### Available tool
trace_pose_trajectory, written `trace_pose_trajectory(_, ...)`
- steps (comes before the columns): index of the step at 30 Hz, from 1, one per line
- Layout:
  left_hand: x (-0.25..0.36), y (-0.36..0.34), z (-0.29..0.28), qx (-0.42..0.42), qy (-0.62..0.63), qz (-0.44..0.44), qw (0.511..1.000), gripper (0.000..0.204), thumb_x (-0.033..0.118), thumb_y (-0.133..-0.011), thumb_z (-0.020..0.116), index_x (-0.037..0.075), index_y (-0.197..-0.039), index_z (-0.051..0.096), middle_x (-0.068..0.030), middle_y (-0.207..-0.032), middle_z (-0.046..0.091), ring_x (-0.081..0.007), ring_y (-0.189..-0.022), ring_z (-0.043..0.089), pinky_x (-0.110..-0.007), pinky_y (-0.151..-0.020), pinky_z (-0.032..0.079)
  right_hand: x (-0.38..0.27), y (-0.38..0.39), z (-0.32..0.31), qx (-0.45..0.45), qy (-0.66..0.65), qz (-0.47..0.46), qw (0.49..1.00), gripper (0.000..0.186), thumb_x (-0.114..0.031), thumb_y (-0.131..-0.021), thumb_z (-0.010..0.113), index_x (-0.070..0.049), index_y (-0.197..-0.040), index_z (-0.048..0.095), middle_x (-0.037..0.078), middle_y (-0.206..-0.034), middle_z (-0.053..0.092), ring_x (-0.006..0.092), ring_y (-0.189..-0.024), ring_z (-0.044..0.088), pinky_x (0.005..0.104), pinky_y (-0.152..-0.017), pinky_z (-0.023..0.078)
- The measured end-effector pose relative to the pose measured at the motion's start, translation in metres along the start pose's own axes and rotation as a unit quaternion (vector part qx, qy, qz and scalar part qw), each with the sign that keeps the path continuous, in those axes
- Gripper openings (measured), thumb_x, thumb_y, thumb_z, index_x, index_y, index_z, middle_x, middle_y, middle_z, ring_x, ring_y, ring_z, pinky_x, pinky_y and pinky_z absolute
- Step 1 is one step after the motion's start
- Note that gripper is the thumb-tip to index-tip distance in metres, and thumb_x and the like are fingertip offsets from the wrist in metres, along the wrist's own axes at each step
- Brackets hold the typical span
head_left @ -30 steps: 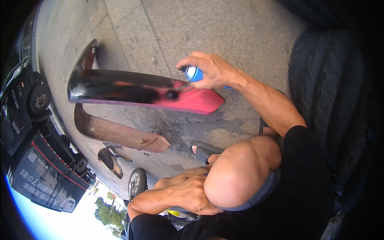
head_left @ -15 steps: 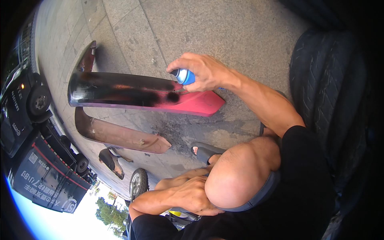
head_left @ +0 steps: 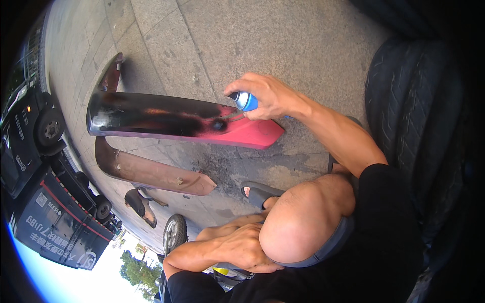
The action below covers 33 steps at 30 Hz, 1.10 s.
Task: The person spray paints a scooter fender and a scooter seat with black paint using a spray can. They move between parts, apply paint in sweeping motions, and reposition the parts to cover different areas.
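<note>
Back it came! The right hand point(head_left: 270, 96), wrapped round the blue spray can point(head_left: 247, 102), had slid toward the pink end of the half-blackened body panel point(head_left: 177, 117) beneath the grip, where coating looked unfinished; the left hand point(head_left: 250, 248) rested by the knee point(head_left: 298, 222), its grip unclear.

Dark truck point(head_left: 60, 212) far left; black tyres point(head_left: 404, 111) at right; wheel point(head_left: 175, 232) and green tree point(head_left: 137, 271) lower left; grey paving point(head_left: 283, 40) between truck and tyres.
</note>
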<state>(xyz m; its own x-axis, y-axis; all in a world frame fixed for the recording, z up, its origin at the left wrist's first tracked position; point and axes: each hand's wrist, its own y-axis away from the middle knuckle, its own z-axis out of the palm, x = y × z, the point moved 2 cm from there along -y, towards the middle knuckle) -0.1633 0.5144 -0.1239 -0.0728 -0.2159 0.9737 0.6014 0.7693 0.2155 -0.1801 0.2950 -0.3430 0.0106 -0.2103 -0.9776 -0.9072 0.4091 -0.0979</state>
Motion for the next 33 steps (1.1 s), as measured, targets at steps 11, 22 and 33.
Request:
trace_pose_trajectory(11,0.013,-0.012,-0.014,0.039,-0.015,0.029,0.999,0.027,0.023,-0.084,0.082,0.004,-0.102,0.074,-0.0142,-0.101,0.075,-0.0370,-0.099,0.072,-0.048,-0.089,0.058,0.004,0.014,-0.006,-0.016,0.037,0.046,0.998,0.061,-0.020,-0.070,0.077,-0.027,-0.129,0.064,0.012,-0.102,0.064,0.0371,-0.095,0.067,0.0464,-0.080,0.056)
trace_pose_trajectory(22,0.014,-0.012,-0.012,0.060,-0.015,0.043,0.997,0.026,0.018,-0.080,0.083,0.006,-0.101,0.076,-0.0148,-0.099,0.075,-0.0347,-0.090,0.074,-0.050,-0.080,0.058,0.005,0.014,-0.002,-0.017,0.037,0.039,0.998,0.063,-0.018,-0.070,0.076,-0.028,-0.131,0.063,0.013,-0.103,0.063,0.0389,-0.095,0.067,0.0476,-0.080,0.056)
trace_pose_trajectory(33,0.015,-0.010,-0.009,0.056,-0.026,0.032,0.998,0.017,0.019,-0.082,0.084,0.007,-0.093,0.078,-0.0124,-0.090,0.075,-0.0355,-0.092,0.074,-0.052,-0.088,0.057,0.012,0.002,0.009,-0.058,0.080,0.083,0.992,0.066,-0.018,-0.068,0.076,-0.024,-0.132,0.063,0.012,-0.106,0.063,0.0362,-0.095,0.066,0.0463,-0.080,0.056)
